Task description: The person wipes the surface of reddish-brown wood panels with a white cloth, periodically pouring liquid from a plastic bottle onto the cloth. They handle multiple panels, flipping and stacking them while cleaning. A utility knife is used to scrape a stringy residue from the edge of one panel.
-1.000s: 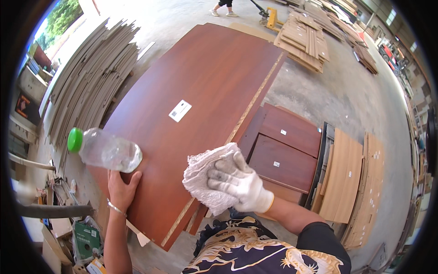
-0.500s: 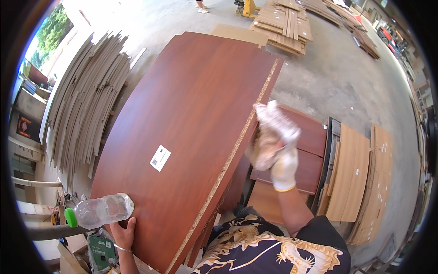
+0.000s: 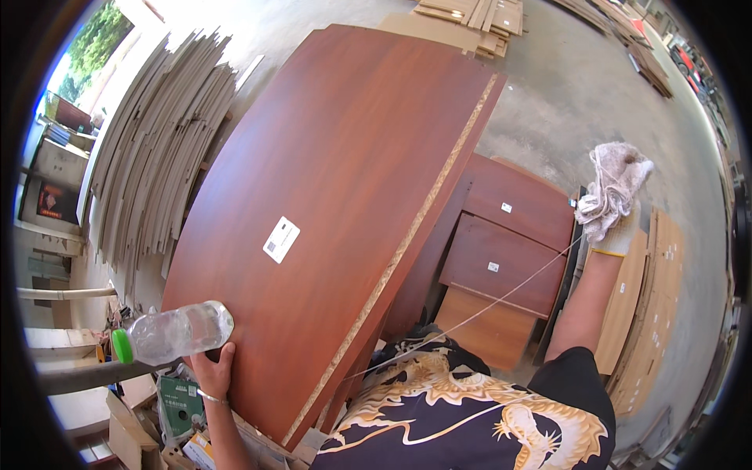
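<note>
A large reddish-brown wood panel [image 3: 337, 172], with a bare chipboard strip along its right edge and a white label [image 3: 280, 239], lies before me on other panels. My left hand [image 3: 211, 372], bare and with a bracelet, rests at its near left edge, thumb spread on the surface; its other fingers are partly hidden behind a clear plastic bottle [image 3: 184, 333] with a green cap. Out to the right, off the panel, my right hand [image 3: 620, 229] in a white glove is closed on a crumpled, stained cloth [image 3: 612, 186]. A thin thread [image 3: 501, 299] runs from there toward the panel's lower right edge.
Smaller brown panels [image 3: 509, 243] lie low to the right, beside light wood boards [image 3: 623, 298]. Tall stacks of strips [image 3: 164, 157] stand at left. Near my left arm are a green box [image 3: 178, 407] and opened cartons [image 3: 129, 431]. More boards [image 3: 470, 16] lie on the floor beyond.
My right hand has swung away from the panel's right edge, out to the right, with the cloth. The thread now shows stretched across. My left hand and the bottle keep their place on the panel.
</note>
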Demonstrator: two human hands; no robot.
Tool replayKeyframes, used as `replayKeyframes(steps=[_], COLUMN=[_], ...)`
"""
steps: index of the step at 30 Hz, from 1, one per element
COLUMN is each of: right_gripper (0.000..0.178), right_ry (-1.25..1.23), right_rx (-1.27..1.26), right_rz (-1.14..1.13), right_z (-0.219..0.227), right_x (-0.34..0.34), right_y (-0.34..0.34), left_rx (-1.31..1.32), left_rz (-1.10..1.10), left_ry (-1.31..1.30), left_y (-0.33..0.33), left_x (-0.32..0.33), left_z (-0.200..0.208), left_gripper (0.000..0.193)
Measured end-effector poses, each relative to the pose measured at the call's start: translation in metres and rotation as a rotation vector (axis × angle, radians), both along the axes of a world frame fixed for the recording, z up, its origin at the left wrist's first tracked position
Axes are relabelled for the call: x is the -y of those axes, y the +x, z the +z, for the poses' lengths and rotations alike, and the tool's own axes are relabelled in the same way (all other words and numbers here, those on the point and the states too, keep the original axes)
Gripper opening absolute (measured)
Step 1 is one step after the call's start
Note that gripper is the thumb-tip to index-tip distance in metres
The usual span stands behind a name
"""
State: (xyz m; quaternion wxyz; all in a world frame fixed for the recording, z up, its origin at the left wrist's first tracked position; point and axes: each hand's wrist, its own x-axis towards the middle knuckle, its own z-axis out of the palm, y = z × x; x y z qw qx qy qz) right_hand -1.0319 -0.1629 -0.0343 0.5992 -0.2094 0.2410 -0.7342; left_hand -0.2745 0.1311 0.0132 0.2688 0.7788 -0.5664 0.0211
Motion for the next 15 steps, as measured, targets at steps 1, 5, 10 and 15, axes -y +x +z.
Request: replayKeyframes(steps=[1, 5, 10, 15], right_gripper=[0.049, 0.051, 0.051, 0.058], right_ry=[0.053, -0.069, -0.096, -0.28], right_rx=[0.012, 0.053, 0.02, 0.176], right_rz=[0.032, 0.224, 0.247, 0.359], right_z=[0.004, -0.001, -0.01, -0.027], right_x=[-0.003, 0.002, -0.014, -0.07], right_y=[0.014, 0.032, 0.047, -0.008], left_rx=[-0.02, 0.111, -0.477, -0.313], left_rz=[0.019, -0.002, -0.131, -0.049], left_ry=[0.026, 0.0, -0.195, -0.313], left_y=[0.0, -0.016, 0.01, -0.08], left_x=[-0.001, 0.009, 0.005, -0.026], left_z=[0.002, 0.015, 0.009, 0.012], left_gripper=[0.067, 0.059, 0.071, 0.063])
